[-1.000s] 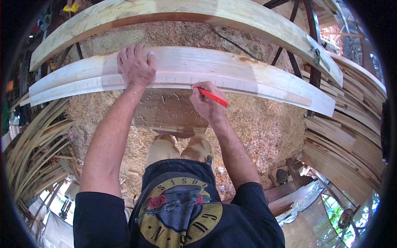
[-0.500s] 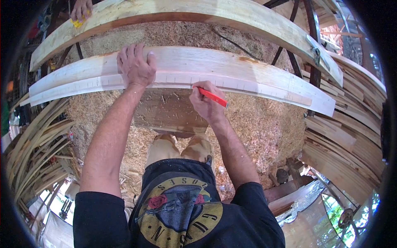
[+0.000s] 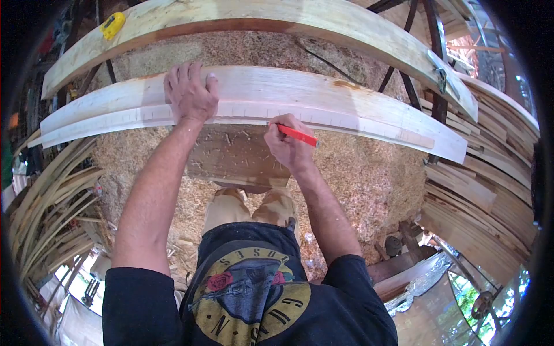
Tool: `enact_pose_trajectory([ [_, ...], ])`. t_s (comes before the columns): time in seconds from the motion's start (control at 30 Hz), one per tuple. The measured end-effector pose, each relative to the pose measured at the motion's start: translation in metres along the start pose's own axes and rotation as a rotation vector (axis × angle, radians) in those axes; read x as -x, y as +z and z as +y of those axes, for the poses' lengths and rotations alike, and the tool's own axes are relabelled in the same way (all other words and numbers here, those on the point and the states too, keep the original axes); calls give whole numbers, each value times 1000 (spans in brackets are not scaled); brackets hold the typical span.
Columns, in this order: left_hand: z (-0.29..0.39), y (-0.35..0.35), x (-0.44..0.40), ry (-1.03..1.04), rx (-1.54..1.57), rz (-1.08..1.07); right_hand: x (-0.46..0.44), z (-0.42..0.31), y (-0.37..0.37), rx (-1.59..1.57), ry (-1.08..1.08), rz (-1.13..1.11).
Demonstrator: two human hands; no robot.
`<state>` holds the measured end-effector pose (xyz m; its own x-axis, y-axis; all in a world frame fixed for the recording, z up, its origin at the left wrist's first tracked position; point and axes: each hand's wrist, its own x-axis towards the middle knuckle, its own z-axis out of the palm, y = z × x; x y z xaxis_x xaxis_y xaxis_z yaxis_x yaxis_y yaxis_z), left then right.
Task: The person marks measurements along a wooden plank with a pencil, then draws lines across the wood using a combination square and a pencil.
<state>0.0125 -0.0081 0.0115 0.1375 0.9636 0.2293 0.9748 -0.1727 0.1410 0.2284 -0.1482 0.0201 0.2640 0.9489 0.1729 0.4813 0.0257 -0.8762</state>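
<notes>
My left hand lies with its fingers spread on a long pale wooden board. Under its heel runs a thin wooden strip along the board's near side, next to a row of short pencil ticks. My right hand grips a flat red carpenter's pencil at the near edge of the board, right of my left hand. The pencil's tip is hidden by my fingers, so I cannot tell whether it touches the wood.
A second long plank lies beyond the board, with a yellow tape measure on its left part and a clamp at its right end. Wood shavings cover the ground. Stacked timber stands right, curved strips left.
The other person's hand has left the tape measure and gone out of view; the tape measure stays on the far plank. My hands have barely moved.
</notes>
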Motion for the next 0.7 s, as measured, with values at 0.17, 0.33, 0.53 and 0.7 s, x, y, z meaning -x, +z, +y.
enact_pose_trajectory([
  [0.17, -1, 2, -1, 14, -2, 9, 10, 5, -6, -174, 175, -21],
  [0.33, 0, 1, -1, 6, 8, 9, 10, -11, 9, -172, 113, -2],
  [0.53, 4, -3, -2, -14, 25, -6, 1, -25, 32, -107, 18, 6],
  [0.7, 1, 2, 0, -3, 29, 11, -2, -26, 34, -12, 16, -21],
])
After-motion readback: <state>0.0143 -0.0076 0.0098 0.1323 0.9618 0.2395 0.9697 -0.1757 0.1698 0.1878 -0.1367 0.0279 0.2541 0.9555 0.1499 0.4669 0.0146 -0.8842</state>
